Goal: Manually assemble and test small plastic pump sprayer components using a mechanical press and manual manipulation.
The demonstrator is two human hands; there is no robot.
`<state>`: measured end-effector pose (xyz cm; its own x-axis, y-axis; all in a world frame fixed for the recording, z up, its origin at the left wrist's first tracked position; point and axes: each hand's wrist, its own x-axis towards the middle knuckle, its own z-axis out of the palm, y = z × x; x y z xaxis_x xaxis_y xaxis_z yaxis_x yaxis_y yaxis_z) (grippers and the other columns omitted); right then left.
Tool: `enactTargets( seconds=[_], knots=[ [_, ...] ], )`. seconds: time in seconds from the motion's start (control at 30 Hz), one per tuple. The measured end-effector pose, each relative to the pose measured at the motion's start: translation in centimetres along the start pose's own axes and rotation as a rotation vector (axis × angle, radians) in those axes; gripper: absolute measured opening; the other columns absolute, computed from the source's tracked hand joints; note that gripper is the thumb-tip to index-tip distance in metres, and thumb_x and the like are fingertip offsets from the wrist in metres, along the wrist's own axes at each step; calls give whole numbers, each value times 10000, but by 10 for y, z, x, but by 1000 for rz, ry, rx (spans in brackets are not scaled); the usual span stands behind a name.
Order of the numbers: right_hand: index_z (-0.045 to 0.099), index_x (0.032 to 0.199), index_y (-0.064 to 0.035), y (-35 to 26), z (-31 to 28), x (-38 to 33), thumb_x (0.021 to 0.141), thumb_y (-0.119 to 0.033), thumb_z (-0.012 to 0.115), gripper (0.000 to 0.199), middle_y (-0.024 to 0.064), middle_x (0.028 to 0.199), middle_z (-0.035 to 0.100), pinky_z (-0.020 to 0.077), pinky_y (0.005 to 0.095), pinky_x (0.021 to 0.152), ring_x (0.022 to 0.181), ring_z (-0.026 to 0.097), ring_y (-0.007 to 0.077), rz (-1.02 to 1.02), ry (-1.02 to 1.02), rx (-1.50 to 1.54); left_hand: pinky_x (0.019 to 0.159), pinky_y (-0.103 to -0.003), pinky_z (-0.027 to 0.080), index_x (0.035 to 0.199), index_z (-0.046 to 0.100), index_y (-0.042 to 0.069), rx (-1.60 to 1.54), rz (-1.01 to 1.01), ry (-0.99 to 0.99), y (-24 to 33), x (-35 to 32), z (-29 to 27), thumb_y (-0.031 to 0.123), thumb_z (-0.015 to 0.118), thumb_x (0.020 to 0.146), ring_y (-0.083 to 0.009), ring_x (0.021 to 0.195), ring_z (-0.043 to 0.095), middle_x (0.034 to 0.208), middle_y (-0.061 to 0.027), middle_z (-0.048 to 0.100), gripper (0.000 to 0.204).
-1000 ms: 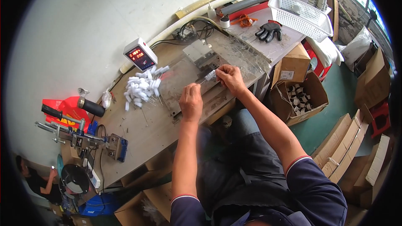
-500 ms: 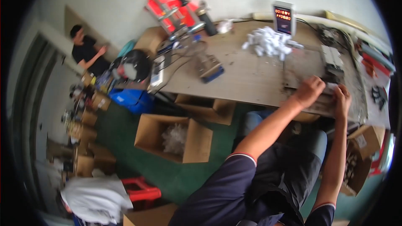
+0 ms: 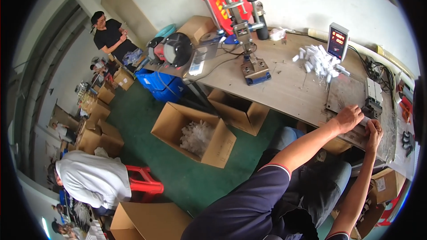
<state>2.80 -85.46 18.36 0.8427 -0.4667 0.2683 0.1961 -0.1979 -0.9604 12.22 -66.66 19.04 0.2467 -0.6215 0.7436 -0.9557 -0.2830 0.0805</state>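
At the front edge of the bench, my left hand (image 3: 349, 119) and my right hand (image 3: 374, 135) are close together with fingers pinched. A small white piece (image 3: 364, 121) shows between them, just in front of a metal fixture (image 3: 372, 106) with a silver block on top. Both hands seem to grip this piece, though the fingers partly hide it. A flat metal plate (image 3: 344, 92) lies left of the fixture. Beyond it is a heap of white tubular pieces (image 3: 319, 60) beside a display box (image 3: 338, 41) with red lit digits.
A lever hand press (image 3: 251, 58) and a round-bladed cutting machine (image 3: 173, 50) stand farther left on the bench. Below, an open carton (image 3: 218, 144) holds translucent pieces. A red stool (image 3: 144, 182), a person in white (image 3: 93, 175) and a person in black (image 3: 111, 35) are at left.
The whole view has swung, so the bench sits lower and farther right, and the picture is sharper. My hands remain together at the fixture, with the white piece between them.
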Motion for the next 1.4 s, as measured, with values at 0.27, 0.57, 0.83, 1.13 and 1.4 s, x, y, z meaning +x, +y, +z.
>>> enactTargets(
  seconds=[0.27, 0.57, 0.83, 1.13, 1.4],
  knots=[
    [688, 931, -64, 16, 4, 8, 1014, -260, 659, 215, -31, 725, 573, 355, 208, 511, 564, 459, 33, 38, 36, -15, 802, -415, 526, 865, 632, 58, -37, -80, 122, -7, -26, -38, 126, 637, 856, -302, 887, 637, 866, -109, 650, 69],
    [712, 947, -88, 39, -5, 15, 1002, -267, 686, 190, -50, 729, 574, 324, 195, 504, 562, 444, 8, 18, 92, -101, 628, -417, 523, 995, 693, 38, 129, -534, 357, -30, -202, -234, 58, 719, 915, -312, 705, 675, 810, -144, 676, 87],
    [716, 969, -91, 43, -3, 14, 1006, -275, 685, 190, -66, 740, 572, 313, 185, 525, 590, 428, -4, -17, 67, -138, 632, -422, 522, 1009, 703, 126, 538, -1320, 658, -63, -447, -359, 266, 672, 985, -317, 677, 677, 788, -130, 697, 146],
    [714, 983, -95, 43, -5, 11, 1017, -263, 668, 177, -75, 744, 562, 293, 183, 529, 594, 411, -10, -39, 47, -202, 1087, -491, 405, 1332, 587, 66, 878, -1161, 269, -68, -428, -335, 66, 705, 854, -398, 1282, 514, 1386, -182, 526, 492],
    [712, 988, -89, 39, -1, 10, 1022, -254, 660, 176, -67, 748, 559, 278, 190, 531, 595, 392, -7, -35, 40, -191, 1096, -492, 373, 1344, 565, 77, 428, -602, 240, -100, -205, -259, 77, 716, 881, -381, 1314, 472, 1427, -154, 473, 487]
  ],
)
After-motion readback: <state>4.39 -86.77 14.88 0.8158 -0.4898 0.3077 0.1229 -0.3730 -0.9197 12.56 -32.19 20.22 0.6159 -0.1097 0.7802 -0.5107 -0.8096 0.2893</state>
